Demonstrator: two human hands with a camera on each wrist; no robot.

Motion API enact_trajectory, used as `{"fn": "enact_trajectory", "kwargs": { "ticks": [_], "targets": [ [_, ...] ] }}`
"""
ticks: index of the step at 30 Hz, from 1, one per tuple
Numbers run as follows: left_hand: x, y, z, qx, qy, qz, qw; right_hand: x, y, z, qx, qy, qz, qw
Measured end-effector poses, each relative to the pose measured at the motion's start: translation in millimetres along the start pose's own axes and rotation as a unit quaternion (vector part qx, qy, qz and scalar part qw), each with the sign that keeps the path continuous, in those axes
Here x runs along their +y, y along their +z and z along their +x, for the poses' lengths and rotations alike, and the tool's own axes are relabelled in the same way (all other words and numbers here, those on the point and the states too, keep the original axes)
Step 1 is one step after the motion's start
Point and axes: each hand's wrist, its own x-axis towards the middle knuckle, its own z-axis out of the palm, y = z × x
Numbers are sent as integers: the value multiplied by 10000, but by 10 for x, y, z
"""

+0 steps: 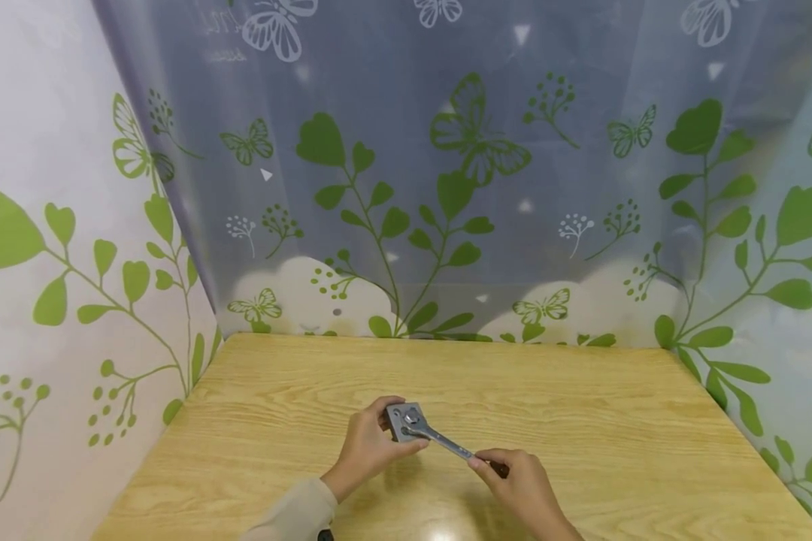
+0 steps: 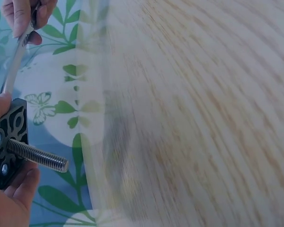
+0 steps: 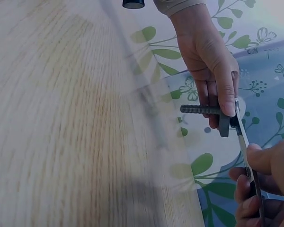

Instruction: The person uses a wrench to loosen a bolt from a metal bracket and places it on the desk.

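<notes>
My left hand (image 1: 368,443) grips a dark square plate (image 1: 396,430) by its edges, fingers behind and thumb along the near side. A bolt runs through the plate; its hex head (image 1: 411,415) faces up in the head view. From the other face the threaded shank (image 2: 40,155) sticks out, between two smaller screw heads. A silver wrench (image 1: 449,445) has one end at the bolt head and slants down to the right. My right hand (image 1: 524,481) holds its far end, thumb on top and fingers curled under. Plate and wrench are held above the table.
The wood-grain table (image 1: 298,376) spreads under both hands. Curtains (image 1: 392,188) printed with green leaves and butterflies hang behind it and at both sides. A light sleeve (image 1: 298,515) covers the left forearm, with a black wrist device (image 1: 325,535) at its lower edge.
</notes>
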Motion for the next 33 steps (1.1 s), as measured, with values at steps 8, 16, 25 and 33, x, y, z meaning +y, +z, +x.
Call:
{"fn": "enact_trajectory", "kwargs": {
  "ticks": [8,16,25,33],
  "targets": [
    [-33,-3,-15,-71,-34,120,9999,17,22,-13,-115,96,73,9999],
    [-61,-21,-6,-216,32,207,9995,156,26,98,-287,-262,144,9991],
    [-11,-81,3,-747,4,-142,9971,427,-178,433,-1018,-597,199,9928],
    [65,-123,19,-1733,6,-774,9818,456,-469,803,-1937,-1116,349,9741]
  ]
}}
